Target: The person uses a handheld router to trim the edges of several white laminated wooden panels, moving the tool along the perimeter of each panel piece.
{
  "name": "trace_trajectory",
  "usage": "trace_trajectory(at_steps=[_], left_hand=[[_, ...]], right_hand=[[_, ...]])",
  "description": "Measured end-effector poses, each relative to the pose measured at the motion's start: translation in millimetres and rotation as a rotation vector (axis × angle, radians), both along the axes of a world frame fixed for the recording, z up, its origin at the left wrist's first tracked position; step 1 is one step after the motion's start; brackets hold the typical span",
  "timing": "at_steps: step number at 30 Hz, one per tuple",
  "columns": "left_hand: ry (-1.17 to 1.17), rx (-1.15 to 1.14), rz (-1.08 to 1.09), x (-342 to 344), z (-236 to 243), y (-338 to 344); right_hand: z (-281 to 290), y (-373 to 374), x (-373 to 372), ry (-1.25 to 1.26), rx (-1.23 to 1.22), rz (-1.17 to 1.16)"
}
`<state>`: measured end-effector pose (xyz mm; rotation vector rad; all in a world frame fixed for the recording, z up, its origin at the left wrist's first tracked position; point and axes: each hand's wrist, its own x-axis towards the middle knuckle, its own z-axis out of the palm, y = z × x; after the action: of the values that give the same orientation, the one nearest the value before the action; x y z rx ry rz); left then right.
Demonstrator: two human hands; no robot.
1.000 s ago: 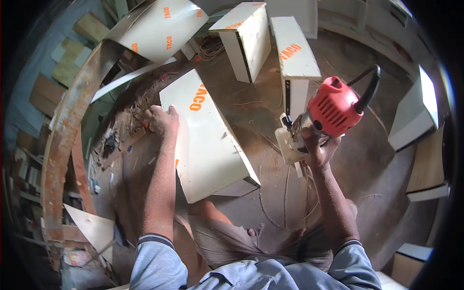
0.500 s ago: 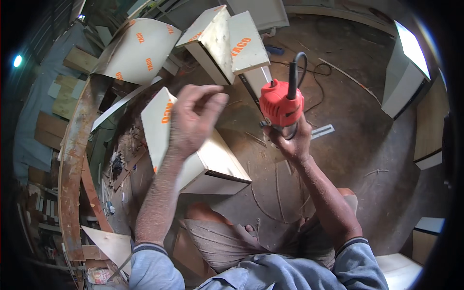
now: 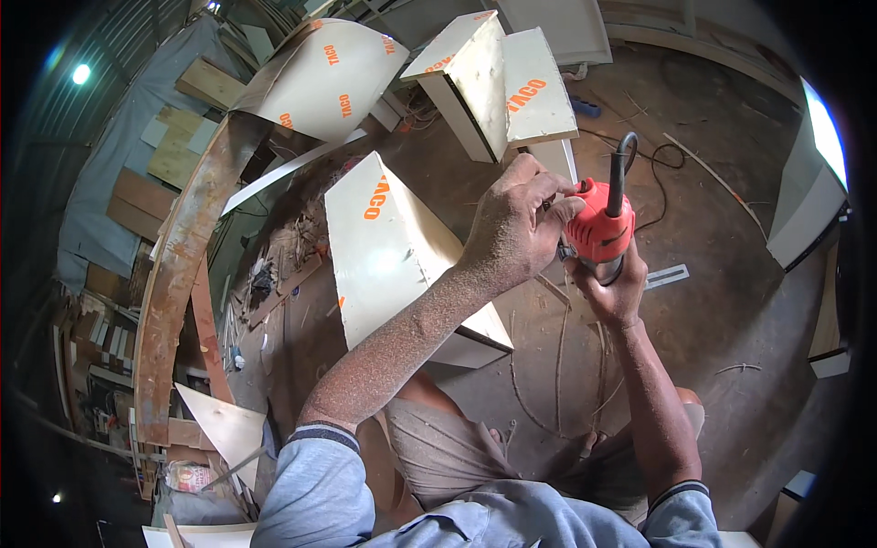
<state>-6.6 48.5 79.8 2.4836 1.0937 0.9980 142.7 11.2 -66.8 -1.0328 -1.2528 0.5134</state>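
Note:
My right hand [image 3: 614,292] is wrapped round the metal lower body of a red and black power router [image 3: 605,222], held upright over the floor with its cord arching from the top. My left hand [image 3: 523,215], dusty with sawdust, has curled fingers gripping the top left of the red housing; exactly what the fingertips press is too small to make out. Left of the tool lies a white panelled box [image 3: 370,265] with orange print and dark edges, partly behind my left forearm. A pale slotted strip [image 3: 667,276] shows beside my right hand.
Two white box pieces [image 3: 464,110] [image 3: 539,78] stand beyond the router, another [image 3: 804,210] at the right. A curved white sheet [image 3: 333,73] and long curved timber [image 3: 160,356] border the left, with stacked offcuts [image 3: 146,201]. Cords [image 3: 667,164] and scraps litter the floor [image 3: 713,310].
My left hand left the white box, rose open, and has now moved right onto the router, fingers closed. My right hand still holds the router, turned more upright than a second ago.

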Motion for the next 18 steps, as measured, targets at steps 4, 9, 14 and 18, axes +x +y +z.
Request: trace_trajectory(at_steps=[4, 9, 14, 18], left_hand=[[0.013, -0.035, 0.021, -3.0, -4.5, 3.3], [0.075, -0.079, 0.071, -2.4, -9.4, 6.1], [0.075, -0.131, 0.079, -5.1, -8.6, 7.2], [0.046, -0.128, 0.055, -8.9, -12.4, 8.0]], right_hand=[[-10.3, 2.3, -3.4, -0.012, -0.026, 0.042], [-11.4, 1.6, -7.8, 0.002, -0.041, 0.017], [-8.2, 1.2, -9.7, 0.016, -0.060, 0.018], [-5.2, -0.6, -15.3, 0.036, -0.090, 0.035]])
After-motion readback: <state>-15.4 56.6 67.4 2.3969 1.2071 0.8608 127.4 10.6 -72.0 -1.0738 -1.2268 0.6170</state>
